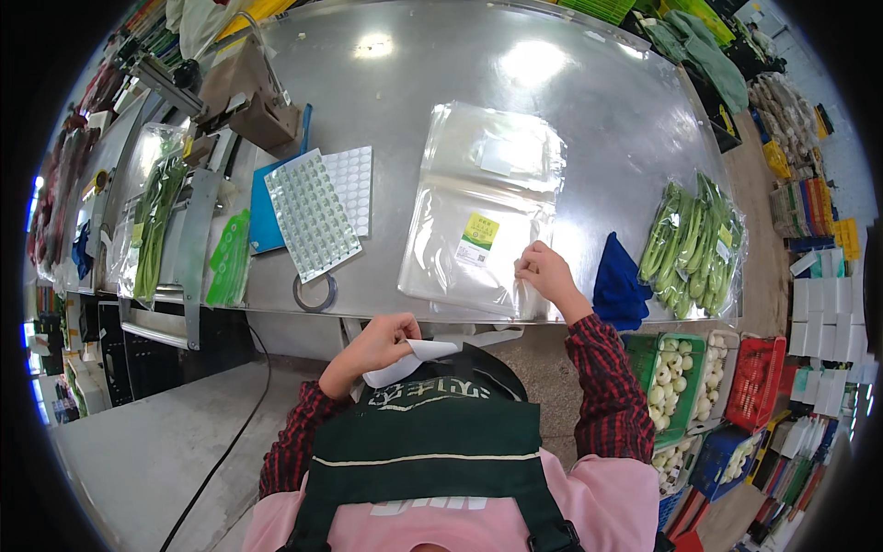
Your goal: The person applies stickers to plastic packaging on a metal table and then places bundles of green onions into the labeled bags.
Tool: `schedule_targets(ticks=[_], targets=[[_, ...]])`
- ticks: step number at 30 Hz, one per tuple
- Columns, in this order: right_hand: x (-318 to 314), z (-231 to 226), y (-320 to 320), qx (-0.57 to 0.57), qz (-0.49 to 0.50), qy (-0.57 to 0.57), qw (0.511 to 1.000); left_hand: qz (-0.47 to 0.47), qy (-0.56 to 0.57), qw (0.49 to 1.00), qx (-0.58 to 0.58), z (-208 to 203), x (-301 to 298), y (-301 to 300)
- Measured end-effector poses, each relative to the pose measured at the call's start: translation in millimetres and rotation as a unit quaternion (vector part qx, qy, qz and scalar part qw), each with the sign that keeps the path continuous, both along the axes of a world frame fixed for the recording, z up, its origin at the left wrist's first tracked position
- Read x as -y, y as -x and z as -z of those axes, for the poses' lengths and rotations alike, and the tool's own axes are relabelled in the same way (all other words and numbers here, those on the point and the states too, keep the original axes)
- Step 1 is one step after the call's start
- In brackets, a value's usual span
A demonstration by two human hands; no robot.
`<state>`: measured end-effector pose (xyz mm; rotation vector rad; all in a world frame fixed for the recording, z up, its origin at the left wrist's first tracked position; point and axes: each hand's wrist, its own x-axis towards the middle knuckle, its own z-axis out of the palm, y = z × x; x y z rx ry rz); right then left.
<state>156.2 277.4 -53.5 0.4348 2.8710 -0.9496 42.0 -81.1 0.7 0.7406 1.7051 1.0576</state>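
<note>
My left hand (377, 344) is closed on a strip of white label paper (432, 350), which curls down over my apron at the table's front edge. A stack of clear plastic bags (437, 267) lies flat on the metal table in front of me. The top bag carries a yellow-green and white label (478, 237); farther up the stack a pale square (498, 156) shows through the film. My right hand (544, 273) is at the stack's lower right part, thumb and fingertips pinched together on the film.
Bagged green vegetables (694, 244) and a blue cloth (618, 281) lie at the right. Sticker sheets (313, 213), a blue board (267, 207) and a tape roll (315, 293) are at the left, near a sealing machine (248, 97). Crates of white vegetables (676, 368) stand below right.
</note>
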Motion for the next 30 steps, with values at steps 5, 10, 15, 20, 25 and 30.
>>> schedule_targets(ticks=[5,10,15,20,25,30], targets=[[-16,-18,17,0.002,0.073,0.219,0.973,-0.012,-0.039,0.997,-0.060,-8,-7,5],[-50,-31,39,-0.142,0.141,0.374,0.905,-0.017,-0.070,0.995,-0.070,-9,-15,11],[-13,-49,58,-0.449,0.267,0.172,0.835,-0.066,-0.095,0.981,-0.154,-10,-21,14],[135,-78,18,-0.030,-0.040,0.337,0.940,-0.097,-0.106,0.976,-0.166,-5,-36,22],[133,-78,17,-0.232,-0.061,0.151,0.959,-0.084,-0.075,0.988,-0.110,-28,-34,18],[58,-48,59,-0.260,0.064,0.015,0.963,0.019,-0.014,0.986,-0.168,-11,-10,17]])
